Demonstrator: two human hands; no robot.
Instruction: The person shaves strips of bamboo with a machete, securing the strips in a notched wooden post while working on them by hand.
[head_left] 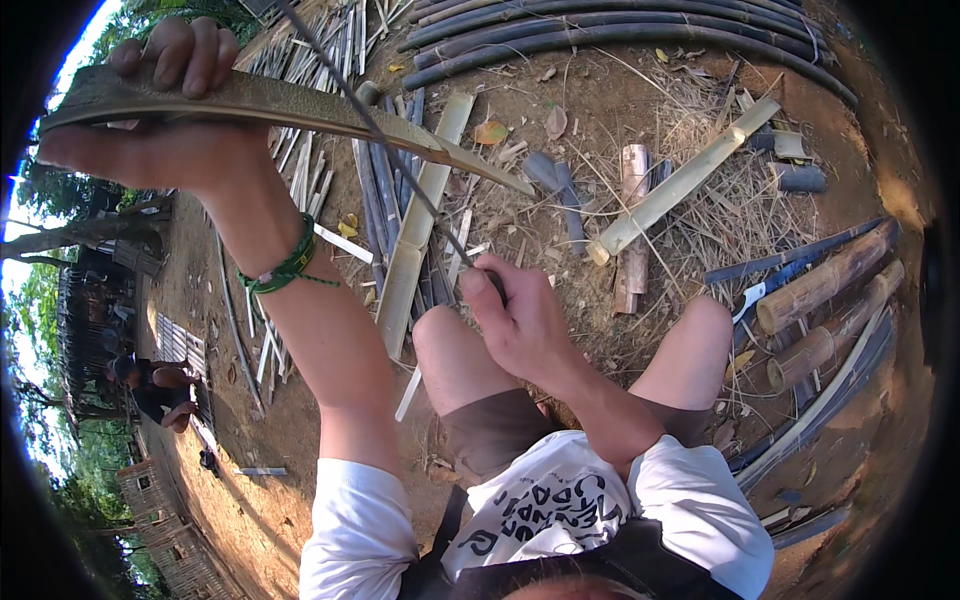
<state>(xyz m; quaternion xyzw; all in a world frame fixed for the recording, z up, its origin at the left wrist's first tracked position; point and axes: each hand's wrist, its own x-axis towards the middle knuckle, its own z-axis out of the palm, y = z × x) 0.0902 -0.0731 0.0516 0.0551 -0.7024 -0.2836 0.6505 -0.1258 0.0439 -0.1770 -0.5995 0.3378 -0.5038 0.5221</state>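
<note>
My left hand is raised at the upper left. Its fingers wrap around a split length of bamboo, which tapers toward a pale tip pointing right. In front of my knees, my right hand is closed on the handle of a long, thin-bladed knife. The dark blade slants up and to the left, crossing the bamboo in view; whether the two touch I cannot tell. A green braided bracelet circles my left wrist.
Split bamboo troughs and thin strips lie around my knees. Dark bamboo poles are stacked at the far side. Cut bamboo sections and a blue-and-white handled tool lie right. Another person crouches far left.
</note>
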